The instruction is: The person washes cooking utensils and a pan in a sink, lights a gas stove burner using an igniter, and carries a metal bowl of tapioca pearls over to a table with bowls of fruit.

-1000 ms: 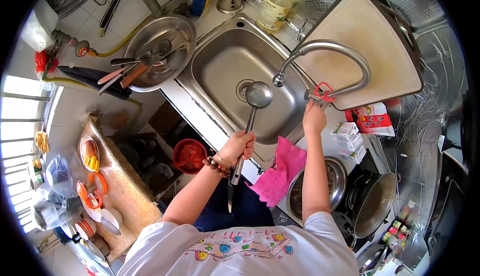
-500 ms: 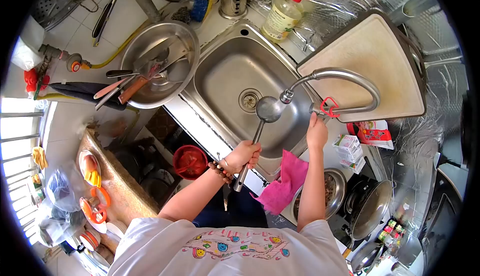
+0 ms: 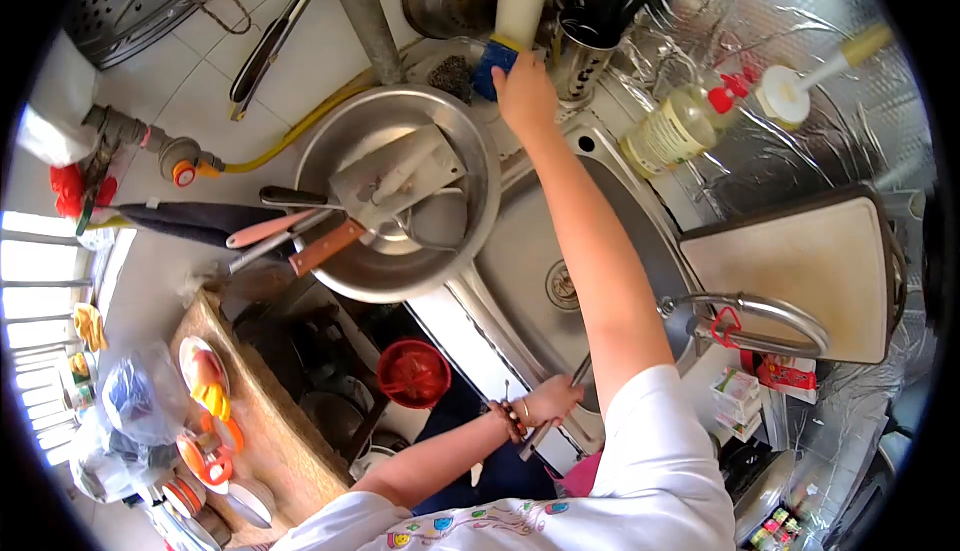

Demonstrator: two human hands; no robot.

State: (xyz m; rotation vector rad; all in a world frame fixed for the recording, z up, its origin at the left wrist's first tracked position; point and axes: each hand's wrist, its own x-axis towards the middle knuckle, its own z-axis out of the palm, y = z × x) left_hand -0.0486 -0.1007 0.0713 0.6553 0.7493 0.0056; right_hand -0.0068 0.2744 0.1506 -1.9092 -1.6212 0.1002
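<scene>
My left hand (image 3: 552, 400), with beads at the wrist, is closed around the handle of a metal ladle (image 3: 536, 441) at the near edge of the steel sink (image 3: 520, 251). The ladle's bowl is mostly hidden behind my right forearm. Stretched across the sink, my right hand (image 3: 526, 91) has its fingers on a blue and yellow sponge (image 3: 490, 69) at the back. A dark scouring pad (image 3: 451, 77) lies left of the sponge. The curved faucet (image 3: 760, 311) is right of my right arm.
A steel basin (image 3: 470, 151) holding a cleaver (image 3: 398, 179) and other utensils is left of the sink. A soap bottle (image 3: 670, 134) and a cutting board (image 3: 800, 271) are at the right. Below the basin is a red bowl (image 3: 414, 373). A pink cloth (image 3: 582, 475) shows near my shirt.
My right hand has left the faucet handle and reached across the sink to the sponge. My left hand still holds the ladle. The view has shifted toward the left and back.
</scene>
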